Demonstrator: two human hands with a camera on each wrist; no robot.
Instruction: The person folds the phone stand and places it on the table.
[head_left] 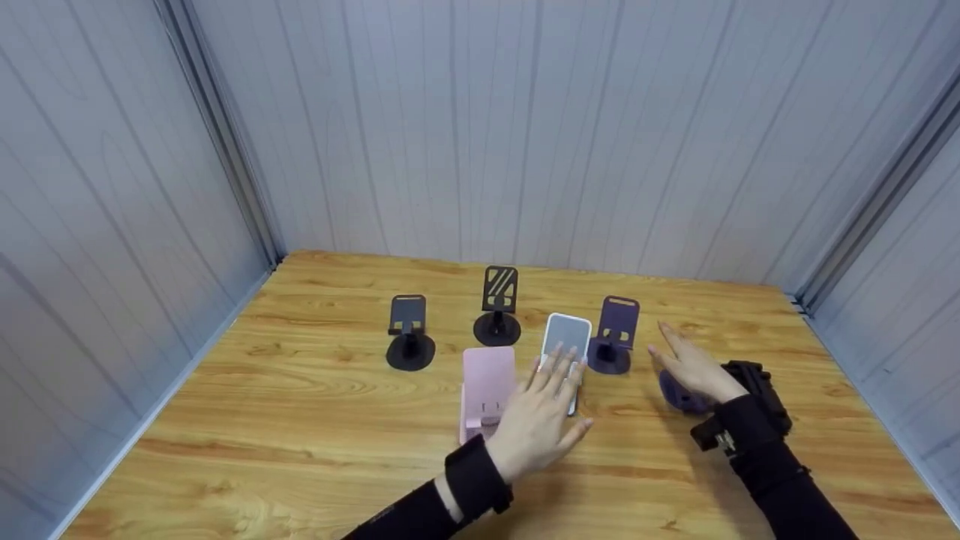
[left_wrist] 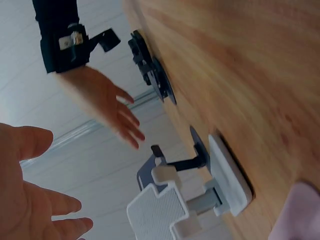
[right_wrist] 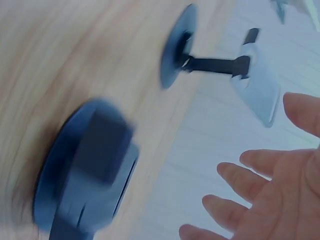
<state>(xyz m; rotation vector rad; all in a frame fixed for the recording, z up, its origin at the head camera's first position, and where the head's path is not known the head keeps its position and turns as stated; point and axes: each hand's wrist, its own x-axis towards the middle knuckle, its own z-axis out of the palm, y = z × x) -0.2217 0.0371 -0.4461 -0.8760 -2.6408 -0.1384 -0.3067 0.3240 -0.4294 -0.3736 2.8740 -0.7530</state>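
Note:
My left hand [head_left: 536,416] is held with its fingers straight, in front of a white phone stand [head_left: 568,331] and partly hiding it. In the left wrist view a gap shows between those fingers and the white stand [left_wrist: 157,212]. Just left of the hand stands a pink phone stand [head_left: 488,375]. My right hand [head_left: 694,367], fingers spread, is above a folded purple phone stand [head_left: 679,394]. The right wrist view shows this folded stand [right_wrist: 90,170] apart from the fingers. An upright purple phone stand [head_left: 619,322] stands left of the right hand.
Two dark phone stands stand farther back, a grey-black one [head_left: 410,341] at left and a black slotted one [head_left: 499,300] in the middle. A black folded item [head_left: 761,386] lies beside my right wrist. Pale panel walls [head_left: 495,135] enclose the wooden table [head_left: 300,420].

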